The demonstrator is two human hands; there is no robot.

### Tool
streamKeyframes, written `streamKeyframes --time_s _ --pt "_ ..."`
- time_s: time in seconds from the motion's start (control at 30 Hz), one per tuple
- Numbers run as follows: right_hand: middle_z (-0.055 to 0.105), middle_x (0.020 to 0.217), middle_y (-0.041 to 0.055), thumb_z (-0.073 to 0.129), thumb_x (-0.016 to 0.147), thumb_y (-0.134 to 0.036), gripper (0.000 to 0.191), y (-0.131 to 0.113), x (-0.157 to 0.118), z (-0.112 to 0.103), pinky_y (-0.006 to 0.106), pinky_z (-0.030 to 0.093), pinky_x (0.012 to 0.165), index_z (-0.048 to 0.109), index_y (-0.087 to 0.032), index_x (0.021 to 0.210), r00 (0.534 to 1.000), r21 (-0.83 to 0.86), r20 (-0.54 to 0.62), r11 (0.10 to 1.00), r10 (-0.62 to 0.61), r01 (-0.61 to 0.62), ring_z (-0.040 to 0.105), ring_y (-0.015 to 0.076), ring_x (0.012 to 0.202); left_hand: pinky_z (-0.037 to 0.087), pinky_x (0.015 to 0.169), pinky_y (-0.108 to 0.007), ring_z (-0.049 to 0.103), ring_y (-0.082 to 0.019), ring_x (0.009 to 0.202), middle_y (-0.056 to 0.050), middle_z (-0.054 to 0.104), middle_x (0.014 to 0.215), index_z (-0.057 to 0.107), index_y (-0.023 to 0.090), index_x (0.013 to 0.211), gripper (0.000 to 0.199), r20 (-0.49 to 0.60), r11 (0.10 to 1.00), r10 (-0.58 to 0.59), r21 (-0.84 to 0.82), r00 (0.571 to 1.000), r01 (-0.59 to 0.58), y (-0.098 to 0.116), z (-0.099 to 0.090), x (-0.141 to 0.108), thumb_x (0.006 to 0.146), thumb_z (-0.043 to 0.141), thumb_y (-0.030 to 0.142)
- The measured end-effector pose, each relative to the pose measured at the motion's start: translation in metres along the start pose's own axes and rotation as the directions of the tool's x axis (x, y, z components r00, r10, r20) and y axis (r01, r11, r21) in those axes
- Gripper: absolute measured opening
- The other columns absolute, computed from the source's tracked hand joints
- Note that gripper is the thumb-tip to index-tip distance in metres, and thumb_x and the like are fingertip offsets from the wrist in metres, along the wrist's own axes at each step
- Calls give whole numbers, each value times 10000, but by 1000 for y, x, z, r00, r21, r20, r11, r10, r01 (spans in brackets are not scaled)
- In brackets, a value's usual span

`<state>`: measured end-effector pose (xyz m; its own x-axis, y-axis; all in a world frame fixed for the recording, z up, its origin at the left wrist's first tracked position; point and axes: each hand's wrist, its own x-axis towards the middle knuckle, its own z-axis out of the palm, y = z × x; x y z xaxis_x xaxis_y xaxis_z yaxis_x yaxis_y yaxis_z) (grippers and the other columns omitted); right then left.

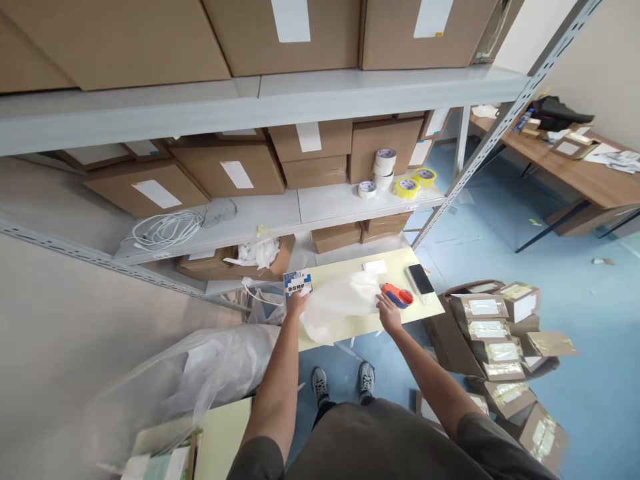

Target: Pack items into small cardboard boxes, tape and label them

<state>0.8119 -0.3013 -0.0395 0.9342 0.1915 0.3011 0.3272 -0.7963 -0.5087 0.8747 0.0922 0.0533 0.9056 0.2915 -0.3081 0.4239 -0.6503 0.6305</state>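
Note:
A thin, translucent white packing sheet (343, 297) stretches between my hands over a narrow pale-yellow table (363, 325). My left hand (297, 304) is closed at the sheet's left edge, in front of a book (295, 279) with a blue-and-white cover, partly covering it. At the sheet's right edge, my right hand (389, 313) has its fingers closed on the material. Just beside those fingers lies an orange-and-blue tape dispenser (397, 295). Farther right rests a black phone (421, 279), and a small white card (375, 267) lies at the table's back edge.
A metal shelf (330, 212) with cardboard boxes (315, 143) stands ahead, holding tape rolls (407, 188) and a coiled white cable (167, 230). Taped cartons (495, 333) are piled on the floor at right. Clear plastic wrapping (220, 367) bulges at left. A wooden desk (575, 167) stands beyond.

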Motion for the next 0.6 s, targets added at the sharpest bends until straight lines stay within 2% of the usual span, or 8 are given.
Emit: streamKeyframes --time_s 0.07,0.1,0.2,0.27,0.33,0.43,0.53,0.6 --pt "687 1445 120 430 867 10 336 3 0 17 454 511 1130 676 -216 900 977 -53 186 994 100 -92 510 248 1491 506 1060 -409 682 -370 1252 -154 796 1146 805 223 1062 239 -16 997 -72 -23 997 71 -10 5 -2 846 762 316" --pt "650 1497 113 433 862 24 345 3 3 24 444 503 1135 677 -213 921 946 -89 285 987 157 -137 474 245 1518 491 1085 -416 674 -370 1261 -157 794 1137 802 223 1046 219 -25 994 -80 -76 997 78 -13 10 -4 840 759 285" --pt "506 1640 91 442 850 63 409 -1 14 41 416 478 1137 685 -203 1043 796 -192 533 957 287 -216 346 237 1591 422 1184 -424 638 -355 1313 -161 767 1204 801 220 997 217 -30 972 35 -231 999 -41 -19 30 -13 792 746 172" --pt "399 1706 102 463 835 67 478 -4 20 50 423 454 1149 676 -195 1175 693 -240 638 942 337 -237 274 247 1617 357 1248 -412 577 -338 1392 -160 716 1344 805 216 1022 303 23 963 137 -238 990 -128 -19 50 -22 755 714 104" --pt "334 1731 127 496 830 41 562 -5 22 57 436 440 1154 629 -197 1321 616 -275 695 929 371 -249 271 261 1612 310 1282 -397 496 -316 1474 -147 643 1478 801 213 1108 423 136 973 173 -176 975 -148 -20 73 -31 728 685 68" --pt "290 1739 158 556 814 -19 723 -2 18 65 471 441 1147 500 -217 1507 559 -302 729 919 394 -254 297 290 1589 301 1287 -429 379 -317 1561 -142 529 1608 758 210 1259 568 332 996 86 -51 940 -73 -24 108 -44 715 679 67" --pt "172 1777 164 597 791 -54 932 4 11 70 568 397 1178 306 -252 1654 513 -317 756 913 406 -256 198 336 1625 310 1260 -552 252 -394 1611 -167 397 1693 700 212 1360 652 413 998 -53 57 909 32 -37 133 -54 717 697 104" --pt "87 1795 152 614 795 -65 1007 6 8 73 619 345 1207 214 -285 1693 475 -328 776 908 416 -258 130 350 1645 310 1243 -600 185 -421 1625 -171 324 1726 666 220 1408 682 426 995 -85 90 901 51 -47 141 -57 732 698 129"
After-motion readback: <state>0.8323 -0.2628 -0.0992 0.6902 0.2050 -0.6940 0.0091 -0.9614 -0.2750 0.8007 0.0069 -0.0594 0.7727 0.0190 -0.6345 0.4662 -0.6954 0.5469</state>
